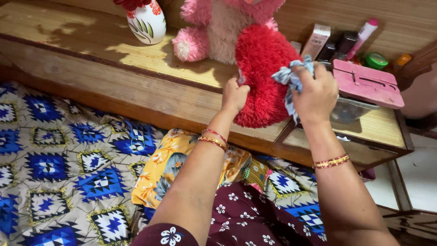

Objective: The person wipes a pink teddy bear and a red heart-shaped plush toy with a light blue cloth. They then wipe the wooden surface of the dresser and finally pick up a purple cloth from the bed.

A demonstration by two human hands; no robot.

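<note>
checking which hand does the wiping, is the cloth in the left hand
No, the blue and white cloth is bunched in the right hand, while the left hand steadies the red plush heart.

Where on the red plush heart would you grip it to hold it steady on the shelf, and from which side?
Grip the red plush heart at its left edge, coming from the left, as the left hand does: it stands upright, and the right hand with the cloth occupies the right side.

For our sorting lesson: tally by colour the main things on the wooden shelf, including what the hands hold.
Pink: 2 – plush bear, flat case
Red: 1 – fuzzy heart cushion, gripped by left hand
Blue-grey: 1 – cloth in right hand
White floral: 1 – vase
Total: 5
</note>
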